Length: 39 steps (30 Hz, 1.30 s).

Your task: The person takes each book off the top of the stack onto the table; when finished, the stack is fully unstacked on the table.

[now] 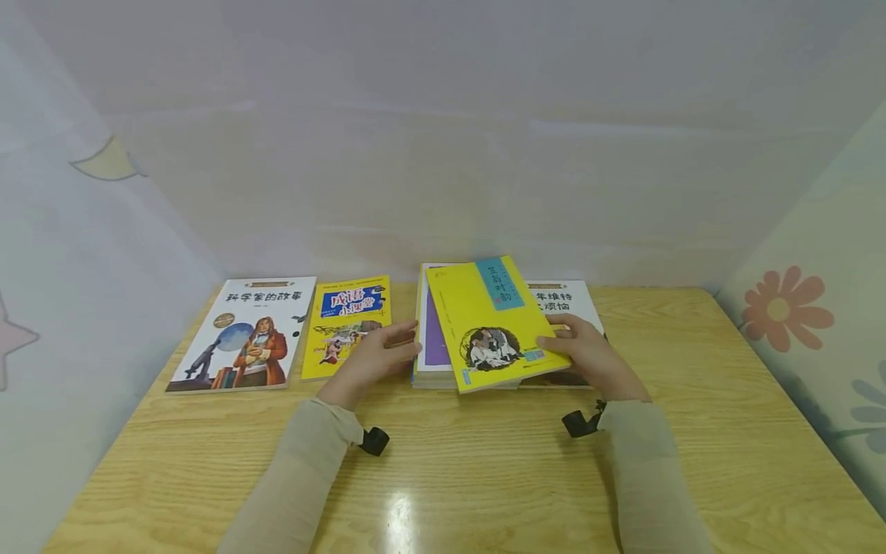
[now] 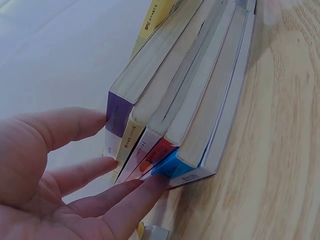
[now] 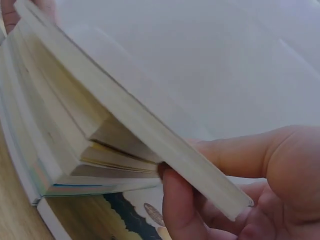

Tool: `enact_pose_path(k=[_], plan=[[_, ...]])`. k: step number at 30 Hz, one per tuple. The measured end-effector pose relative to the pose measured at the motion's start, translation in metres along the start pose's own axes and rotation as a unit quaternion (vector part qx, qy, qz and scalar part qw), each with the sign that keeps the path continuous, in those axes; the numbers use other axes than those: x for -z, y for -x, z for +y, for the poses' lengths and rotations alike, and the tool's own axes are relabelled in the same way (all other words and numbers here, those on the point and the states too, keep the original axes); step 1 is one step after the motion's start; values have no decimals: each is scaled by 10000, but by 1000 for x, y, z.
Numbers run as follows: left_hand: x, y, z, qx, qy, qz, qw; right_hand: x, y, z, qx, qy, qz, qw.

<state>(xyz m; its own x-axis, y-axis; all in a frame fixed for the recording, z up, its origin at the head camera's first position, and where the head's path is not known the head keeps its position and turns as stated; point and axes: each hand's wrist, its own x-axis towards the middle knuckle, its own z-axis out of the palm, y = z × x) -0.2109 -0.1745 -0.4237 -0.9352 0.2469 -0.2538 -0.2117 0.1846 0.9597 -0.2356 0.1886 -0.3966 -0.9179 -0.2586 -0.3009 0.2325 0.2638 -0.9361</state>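
My right hand point(image 1: 590, 358) pinches a yellow book point(image 1: 477, 308) by its right edge, thumb on the cover and fingers underneath. The book is tilted, its right side lifted over a stack of books point(image 1: 432, 378). In the right wrist view, a wedge-shaped gap shows between the raised book point(image 3: 150, 135) and the stack below. My left hand point(image 1: 379, 355) is at the stack's left side. Its extended fingers touch the spines point(image 2: 156, 156) in the left wrist view. A purple-and-white book point(image 1: 434, 327) lies directly under the yellow one.
To the left lie a white book with a figure in a red coat point(image 1: 249, 338) and a smaller yellow book point(image 1: 346, 327). Another white book point(image 1: 577, 296) is partly covered at the right. All rest on a wooden table point(image 1: 477, 469), with pale cloth point(image 1: 443, 154) behind.
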Motion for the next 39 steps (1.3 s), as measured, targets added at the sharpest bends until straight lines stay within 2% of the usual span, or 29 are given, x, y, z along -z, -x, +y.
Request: enact_pose_path(k=[9,14,19,24,29,32,35,39], plan=[[0,0,-1,38,-17,109,9999,6,2,-3,143,-663,-421,9968],[-1,0,-2,60,65,144,9999,10,5,-2,205,-1017,-386,9939],[-3,-1,-2,56,-40,107,9999,16,12,-3,260,-1277,-333,9909],[-6,-4,-2,66,-86,177,9998,28,21,-7,473,-1551,-422,9859],[-13,-8,-3,-9,-154,107,9998,48,37,-2,681,-2340,-353,9692],[-16,-10,-3,-49,-106,89,9999,62,44,6,830,-2893,-329,9531],[-17,-10,-3,-14,-48,130,9999,77,49,16,1031,-3194,-307,9415],[-16,-8,-1,53,-175,226,9996,99,58,28,1118,-3406,-42,9335]])
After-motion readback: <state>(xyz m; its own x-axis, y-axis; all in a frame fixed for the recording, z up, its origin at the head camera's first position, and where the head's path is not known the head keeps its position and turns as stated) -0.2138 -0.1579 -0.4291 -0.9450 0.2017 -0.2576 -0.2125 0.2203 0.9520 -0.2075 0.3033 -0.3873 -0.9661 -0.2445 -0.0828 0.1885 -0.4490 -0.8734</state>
